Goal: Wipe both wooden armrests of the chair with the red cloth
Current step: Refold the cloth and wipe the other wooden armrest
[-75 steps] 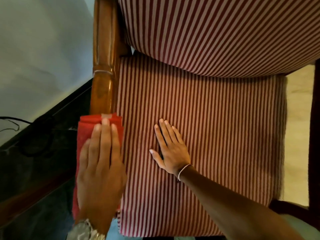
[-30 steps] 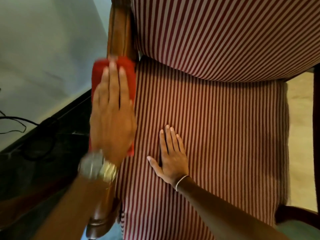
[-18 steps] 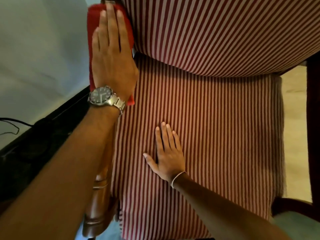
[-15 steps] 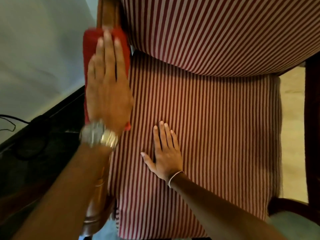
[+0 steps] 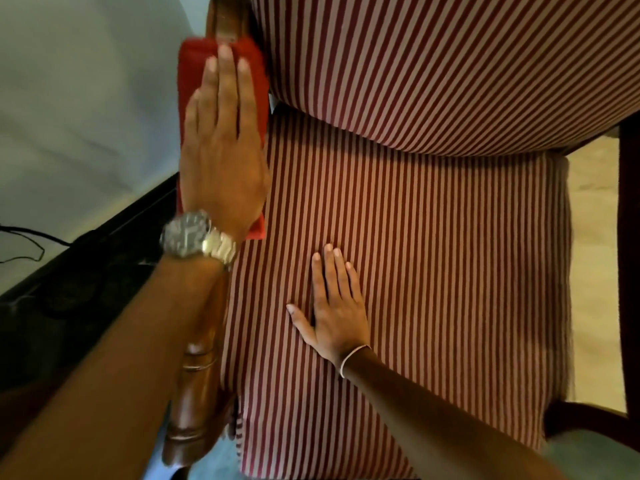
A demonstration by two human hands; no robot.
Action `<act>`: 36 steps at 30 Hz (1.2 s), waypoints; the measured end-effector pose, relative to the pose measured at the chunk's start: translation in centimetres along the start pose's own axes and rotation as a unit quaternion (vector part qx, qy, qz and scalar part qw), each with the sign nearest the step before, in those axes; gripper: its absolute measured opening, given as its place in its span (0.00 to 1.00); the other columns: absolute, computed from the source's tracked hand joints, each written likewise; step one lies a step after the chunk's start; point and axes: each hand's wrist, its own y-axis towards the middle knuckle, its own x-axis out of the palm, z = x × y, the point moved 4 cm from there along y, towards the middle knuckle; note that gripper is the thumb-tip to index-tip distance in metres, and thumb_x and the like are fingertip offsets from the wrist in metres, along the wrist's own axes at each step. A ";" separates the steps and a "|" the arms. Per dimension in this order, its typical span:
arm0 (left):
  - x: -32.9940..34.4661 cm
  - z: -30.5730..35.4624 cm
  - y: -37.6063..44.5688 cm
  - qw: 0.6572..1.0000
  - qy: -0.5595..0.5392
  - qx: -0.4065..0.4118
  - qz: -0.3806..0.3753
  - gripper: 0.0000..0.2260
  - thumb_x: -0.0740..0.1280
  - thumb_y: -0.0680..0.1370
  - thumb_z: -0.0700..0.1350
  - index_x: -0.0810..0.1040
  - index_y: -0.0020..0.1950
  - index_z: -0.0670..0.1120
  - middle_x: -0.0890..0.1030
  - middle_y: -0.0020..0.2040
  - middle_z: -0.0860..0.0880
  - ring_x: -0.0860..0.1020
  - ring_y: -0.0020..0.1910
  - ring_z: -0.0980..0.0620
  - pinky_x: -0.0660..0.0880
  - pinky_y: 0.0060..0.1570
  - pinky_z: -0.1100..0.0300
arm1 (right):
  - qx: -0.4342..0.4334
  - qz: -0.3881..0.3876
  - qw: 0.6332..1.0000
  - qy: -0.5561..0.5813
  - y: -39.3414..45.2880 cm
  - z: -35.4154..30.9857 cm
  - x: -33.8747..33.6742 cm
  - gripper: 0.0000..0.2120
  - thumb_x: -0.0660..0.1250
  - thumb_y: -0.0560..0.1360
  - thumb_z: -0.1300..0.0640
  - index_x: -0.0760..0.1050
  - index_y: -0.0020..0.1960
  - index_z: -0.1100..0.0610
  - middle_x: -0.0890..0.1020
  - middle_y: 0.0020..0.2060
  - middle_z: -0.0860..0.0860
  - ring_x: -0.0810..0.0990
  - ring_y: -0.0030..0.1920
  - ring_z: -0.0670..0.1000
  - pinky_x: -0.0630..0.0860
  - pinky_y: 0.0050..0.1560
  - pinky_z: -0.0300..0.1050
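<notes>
Pressing flat on the red cloth (image 5: 254, 69), my left hand (image 5: 223, 157) has its fingers straight and together, pinning the cloth on the left wooden armrest (image 5: 197, 393) rather than gripping it. The cloth sits toward the back end of that armrest, just beside the striped backrest (image 5: 433, 64). Half a second ago the hand was a little nearer me along the rail; now it has pushed back toward the backrest, and a couple of seconds ago it was down near the front end. So I judge the strokes are running the length of this armrest, which looks close to fully covered. My right hand (image 5: 334, 313) lies open, palm down, on the striped seat cushion (image 5: 433, 271), holding nothing and unmoved since earlier. The right armrest (image 5: 628, 237) shows only as a dark strip at the frame's edge, with no cloth on it, so I take it that half the job is still ahead.
</notes>
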 end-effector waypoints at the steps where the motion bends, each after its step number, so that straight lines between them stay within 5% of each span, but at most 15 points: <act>1: -0.2 -0.1 -2.6 1.000 0.001 0.001 0.003 0.29 0.56 0.86 0.44 0.47 0.84 0.42 0.49 0.85 0.40 0.49 0.84 0.42 0.50 0.83 0.45 | 0.001 0.000 1.000 0.000 -0.1 0.1 0.1 0.41 0.47 0.83 0.31 0.51 0.85 0.59 0.51 0.85 0.58 0.48 0.86 0.57 0.50 0.85 0.58; 6: -0.1 -0.9 -13.4 0.998 0.052 0.031 -0.013 0.30 0.56 0.86 0.44 0.46 0.84 0.40 0.49 0.84 0.38 0.50 0.84 0.40 0.48 0.81 0.45 | 0.006 0.008 1.000 -0.006 0.1 -0.1 0.3 0.41 0.48 0.83 0.32 0.52 0.84 0.59 0.52 0.85 0.59 0.51 0.85 0.57 0.53 0.84 0.59; 14: -0.2 0.4 2.0 0.999 0.031 0.026 -0.012 0.30 0.55 0.84 0.43 0.45 0.84 0.41 0.46 0.85 0.40 0.46 0.84 0.42 0.44 0.82 0.47 | 0.017 -0.014 1.000 0.001 0.0 -0.5 -0.2 0.40 0.46 0.83 0.32 0.52 0.84 0.59 0.52 0.85 0.58 0.51 0.85 0.57 0.58 0.83 0.61; 20: -1.1 -0.2 -15.6 0.996 0.066 0.025 -0.057 0.35 0.68 0.80 0.42 0.56 0.82 0.37 0.55 0.82 0.36 0.57 0.81 0.37 0.58 0.78 0.41 | 0.010 0.002 1.000 -0.010 -0.4 -0.2 0.3 0.40 0.48 0.83 0.32 0.52 0.84 0.59 0.52 0.85 0.59 0.51 0.85 0.58 0.52 0.84 0.58; 22: -1.1 -0.8 -17.6 0.994 0.073 0.044 -0.068 0.32 0.65 0.81 0.44 0.57 0.82 0.36 0.55 0.82 0.35 0.58 0.81 0.36 0.58 0.78 0.40 | 0.010 0.013 1.000 -0.012 -0.2 -0.2 0.5 0.40 0.49 0.83 0.32 0.53 0.84 0.59 0.53 0.85 0.59 0.52 0.85 0.58 0.52 0.83 0.58; 31: 0.1 -0.1 3.7 1.000 0.025 0.017 -0.002 0.30 0.55 0.84 0.46 0.48 0.84 0.42 0.50 0.85 0.40 0.49 0.84 0.42 0.47 0.82 0.47 | 0.011 -0.005 1.000 -0.006 0.0 -0.3 0.2 0.40 0.48 0.83 0.32 0.52 0.84 0.59 0.52 0.85 0.59 0.51 0.85 0.58 0.53 0.84 0.59; 36: -0.6 -0.4 -11.6 0.999 0.031 0.028 -0.015 0.32 0.62 0.83 0.43 0.51 0.84 0.41 0.52 0.84 0.39 0.52 0.83 0.41 0.51 0.81 0.45 | 0.005 0.028 1.000 -0.003 -0.2 0.1 0.7 0.40 0.50 0.83 0.32 0.52 0.85 0.59 0.52 0.85 0.58 0.49 0.86 0.56 0.47 0.85 0.56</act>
